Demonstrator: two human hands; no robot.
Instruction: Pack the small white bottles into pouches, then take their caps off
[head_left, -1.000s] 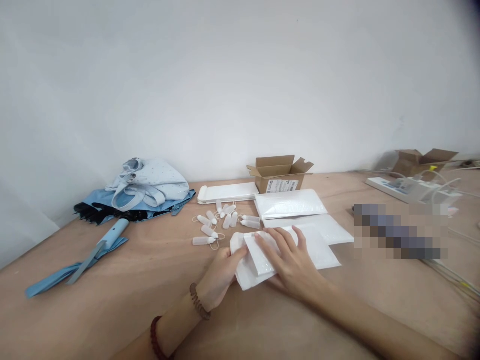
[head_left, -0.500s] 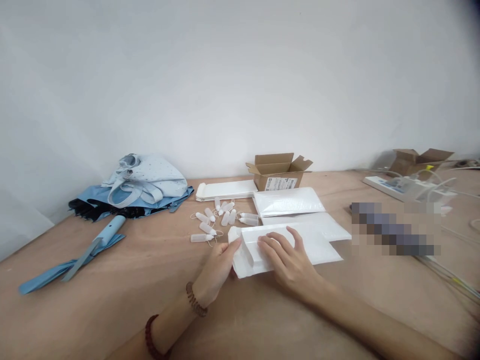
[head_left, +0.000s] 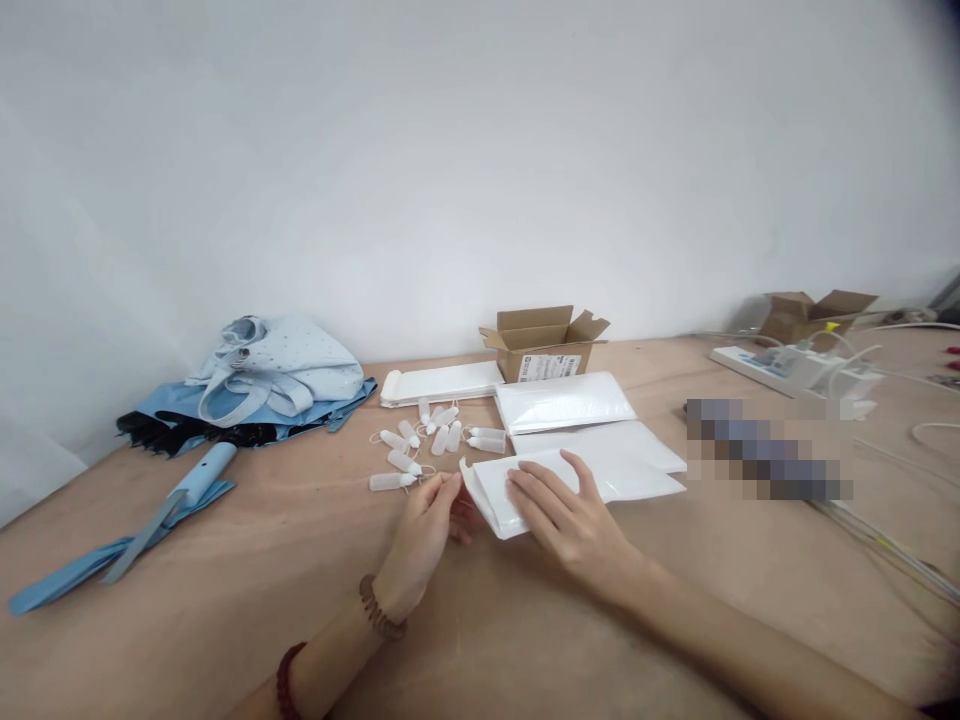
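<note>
A white padded envelope [head_left: 615, 478] lies in front of me, with its flap end toward the left. My left hand [head_left: 427, 515] pinches the edge of that end between thumb and fingers. Flat on top of the envelope rests my right hand [head_left: 570, 515], its fingers stretched and spread a little. Whatever is inside the envelope is hidden. Close beyond my left hand are several small translucent squeeze bottles [head_left: 405, 462] with thin cord loops. More white bubble mailers [head_left: 566, 402] lie just behind the one I touch.
A stack of white envelopes [head_left: 450, 380] sits by an open cardboard box [head_left: 544, 355]. At left are a pale blue bag [head_left: 300, 355] and a folded blue umbrella [head_left: 206, 475]. A power strip [head_left: 787, 365], cables, another carton [head_left: 806, 315] and a blurred-out object [head_left: 765, 450] occupy the right.
The flap end of the envelope has folded up and over, covering the white box-like edge seen before. My left fingers have shifted to its outer edge; my right hand stays on top.
</note>
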